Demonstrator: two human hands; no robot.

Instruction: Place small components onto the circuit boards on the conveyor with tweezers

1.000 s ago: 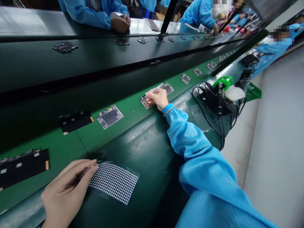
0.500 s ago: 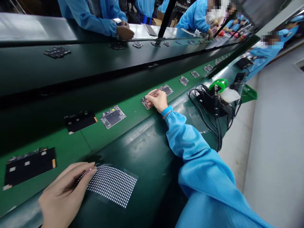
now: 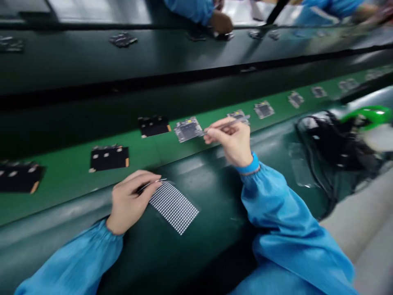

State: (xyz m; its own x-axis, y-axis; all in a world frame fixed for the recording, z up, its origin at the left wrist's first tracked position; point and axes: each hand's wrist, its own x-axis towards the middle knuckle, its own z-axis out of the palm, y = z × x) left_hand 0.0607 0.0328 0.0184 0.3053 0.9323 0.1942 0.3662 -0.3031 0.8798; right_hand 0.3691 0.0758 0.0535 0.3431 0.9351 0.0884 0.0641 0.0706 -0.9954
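Observation:
My left hand (image 3: 130, 200) is closed round thin metal tweezers (image 3: 152, 184), whose tips rest at the corner of a clear sheet of small white dots (image 3: 174, 207) lying on the dark ledge. My right hand (image 3: 231, 139) is closed round a slim silver tool (image 3: 229, 123) and hovers over the green belt (image 3: 70, 180), just right of a grey circuit board (image 3: 188, 129). A second board (image 3: 239, 116) lies right behind this hand. The picture is smeared by motion.
More boards (image 3: 264, 110) and black-covered boards (image 3: 109, 157) ride along the green belt. A bundle of black cables (image 3: 325, 143) with a green reel (image 3: 368, 114) sits at the right. Across a far dark belt, another person's hand (image 3: 222, 22) rests on the bench.
My view swung to the right and down. My right hand lifted off the board it was pressing and now hangs above the belt. My left hand stayed at the dot sheet.

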